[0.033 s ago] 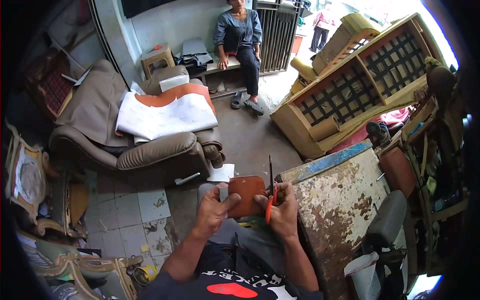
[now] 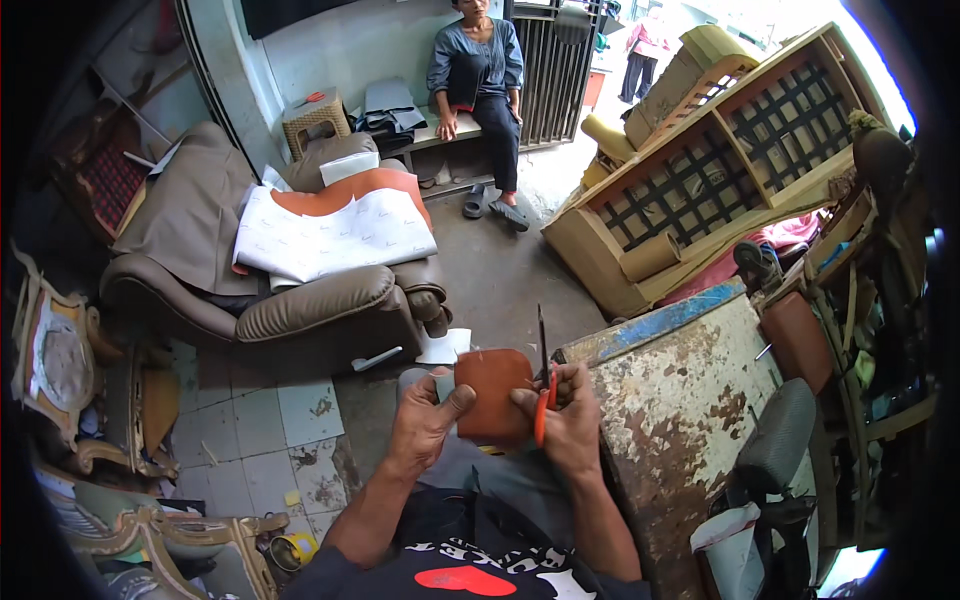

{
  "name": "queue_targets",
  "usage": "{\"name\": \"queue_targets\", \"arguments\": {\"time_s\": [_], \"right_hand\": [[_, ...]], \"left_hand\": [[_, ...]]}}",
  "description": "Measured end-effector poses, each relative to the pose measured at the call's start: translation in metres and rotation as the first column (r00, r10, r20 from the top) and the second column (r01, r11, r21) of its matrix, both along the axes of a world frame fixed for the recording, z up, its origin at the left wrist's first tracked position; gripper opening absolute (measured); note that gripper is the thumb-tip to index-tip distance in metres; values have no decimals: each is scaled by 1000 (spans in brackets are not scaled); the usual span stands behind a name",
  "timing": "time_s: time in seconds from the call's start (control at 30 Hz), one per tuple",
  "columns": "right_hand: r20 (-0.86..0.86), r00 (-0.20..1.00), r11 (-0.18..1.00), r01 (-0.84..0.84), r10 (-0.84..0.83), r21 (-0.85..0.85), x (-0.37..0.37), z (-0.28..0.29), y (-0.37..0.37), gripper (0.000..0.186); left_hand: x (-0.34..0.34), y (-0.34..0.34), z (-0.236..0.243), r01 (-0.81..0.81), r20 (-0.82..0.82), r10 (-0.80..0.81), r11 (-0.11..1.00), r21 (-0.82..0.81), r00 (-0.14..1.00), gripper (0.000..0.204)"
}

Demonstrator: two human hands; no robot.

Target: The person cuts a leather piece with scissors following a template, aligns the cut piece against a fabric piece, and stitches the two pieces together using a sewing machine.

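A small rounded square of orange-brown leather (image 2: pixel 491 390) is held upright in front of my lap. My left hand (image 2: pixel 428 420) grips its left edge, thumb in front, beside a pale grey strip (image 2: pixel 446 383). My right hand (image 2: pixel 563 420) is closed on orange-handled scissors (image 2: pixel 545 412), their dark blades pointing up, while its thumb presses the right side of the leather.
A brown recliner (image 2: pixel 305 310) bears white-backed leather (image 2: pixel 320 245). A seated person (image 2: pixel 475 60) is at the back, another (image 2: pixel 643 60) farther off. An upturned sofa frame (image 2: pixel 700 170) leans right, behind a worn board top (image 2: pixel 670 400). Carved chair frames (image 2: pixel 60 370) crowd the left.
My right hand and the scissors have shifted very slightly to the right. The leather piece has turned a little in my fingers.
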State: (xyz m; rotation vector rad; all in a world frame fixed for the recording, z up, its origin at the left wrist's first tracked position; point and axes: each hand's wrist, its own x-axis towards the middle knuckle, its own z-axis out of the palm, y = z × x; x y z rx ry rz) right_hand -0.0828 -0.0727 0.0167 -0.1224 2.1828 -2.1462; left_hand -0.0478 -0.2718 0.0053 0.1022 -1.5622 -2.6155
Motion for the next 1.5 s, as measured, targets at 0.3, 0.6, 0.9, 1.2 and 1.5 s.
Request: {"name": "queue_targets", "arguments": {"time_s": [0.3,0.6,0.9,1.2,1.5], "right_hand": [[-94,984,984,161,-154,76,-17,39,59,34],[-262,965,861,127,8,493,-73,64,97,31],[-394,895,940,-74,211,334,-186,135,-132,55],[-373,921,922,47,109,385,-97,54,7,49],[-214,784,172,376,-582,911,67,-7,209,35]], "left_hand": [[2,-10,13,-78,65,64,966,245,996,14],[19,-36,-19,-223,78,217,971,87,973,17],[70,-12,-36,-137,213,133,991,5,968,20],[77,-22,-40,-300,191,285,952,54,939,21],[-4,54,-18,243,311,-181,955,-172,933,27]]}}
